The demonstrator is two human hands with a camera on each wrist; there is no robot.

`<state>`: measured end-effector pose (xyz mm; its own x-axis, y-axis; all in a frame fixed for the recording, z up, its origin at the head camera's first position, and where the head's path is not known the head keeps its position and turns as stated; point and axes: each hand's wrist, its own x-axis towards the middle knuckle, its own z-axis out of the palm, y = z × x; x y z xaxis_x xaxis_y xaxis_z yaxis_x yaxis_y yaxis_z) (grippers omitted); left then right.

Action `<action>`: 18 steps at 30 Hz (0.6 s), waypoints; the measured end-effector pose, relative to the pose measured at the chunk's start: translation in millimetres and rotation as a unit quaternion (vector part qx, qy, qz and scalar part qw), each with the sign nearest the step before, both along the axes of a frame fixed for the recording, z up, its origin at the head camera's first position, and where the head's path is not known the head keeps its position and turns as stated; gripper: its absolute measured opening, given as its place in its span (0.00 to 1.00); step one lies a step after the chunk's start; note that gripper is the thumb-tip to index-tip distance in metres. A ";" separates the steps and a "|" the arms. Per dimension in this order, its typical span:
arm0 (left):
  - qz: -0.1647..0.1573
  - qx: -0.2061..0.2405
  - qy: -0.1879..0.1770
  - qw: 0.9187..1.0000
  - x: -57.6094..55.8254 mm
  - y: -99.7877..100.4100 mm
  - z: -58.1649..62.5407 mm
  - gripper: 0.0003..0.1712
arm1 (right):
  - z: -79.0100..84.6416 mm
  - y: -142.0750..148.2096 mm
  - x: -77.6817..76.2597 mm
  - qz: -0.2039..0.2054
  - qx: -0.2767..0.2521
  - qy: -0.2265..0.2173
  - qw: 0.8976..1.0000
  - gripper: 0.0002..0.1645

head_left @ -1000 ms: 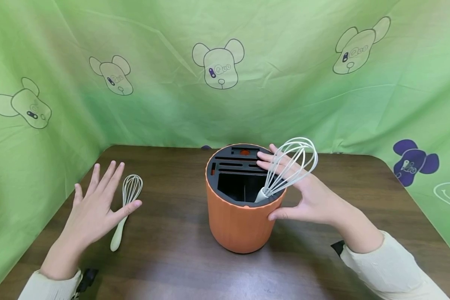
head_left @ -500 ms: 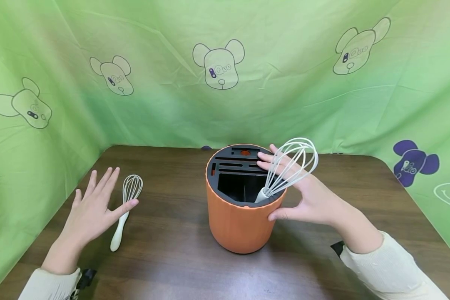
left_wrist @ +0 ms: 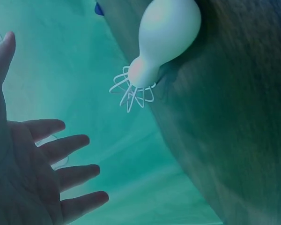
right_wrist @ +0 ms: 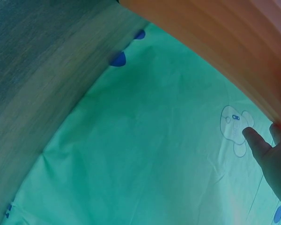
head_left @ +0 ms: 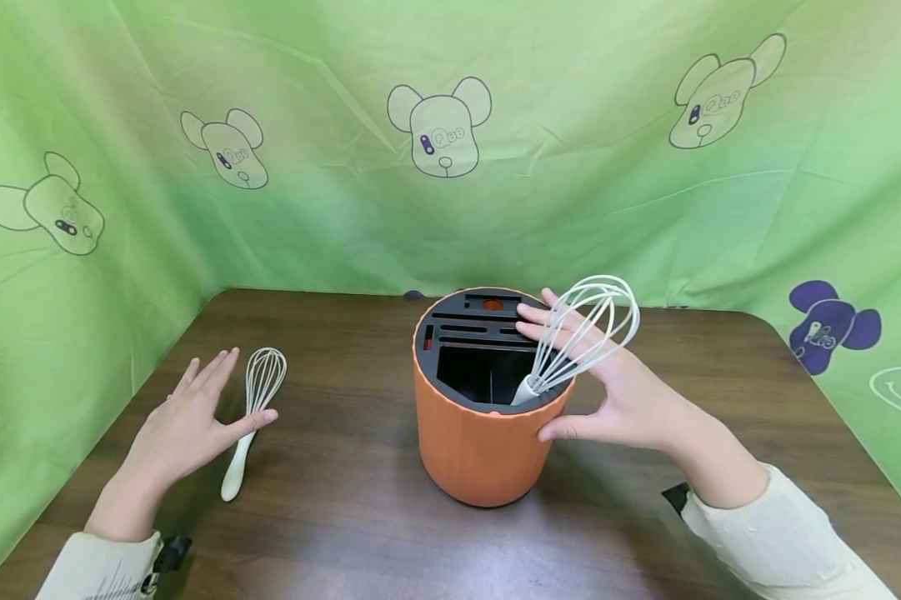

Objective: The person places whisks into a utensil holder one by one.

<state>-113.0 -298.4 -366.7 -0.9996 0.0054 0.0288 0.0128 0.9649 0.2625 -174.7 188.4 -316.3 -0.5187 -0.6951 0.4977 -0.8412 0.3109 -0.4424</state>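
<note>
Whisk (head_left: pixel 237 465), lower left, lies ungripped as the left hand (head_left: pixel 186 433) dips, empty, fingers spread, while the right hand (head_left: pixel 630 408), straight-fingered, touches the pot (head_left: pixel 480 458).

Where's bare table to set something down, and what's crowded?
Bare table: between the lying whisk and orange holder, and on its near side. Crowded: the holder's right side, with the leaning whisk and right hand; also around the lying whisk, beside the left hand.
</note>
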 end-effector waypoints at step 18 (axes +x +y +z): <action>-0.011 0.028 -0.059 0.998 -5.6 -14.1 -13.0 0.58 | 1.5 0.0 1.4 -0.009 0.004 -0.013 1.000 0.64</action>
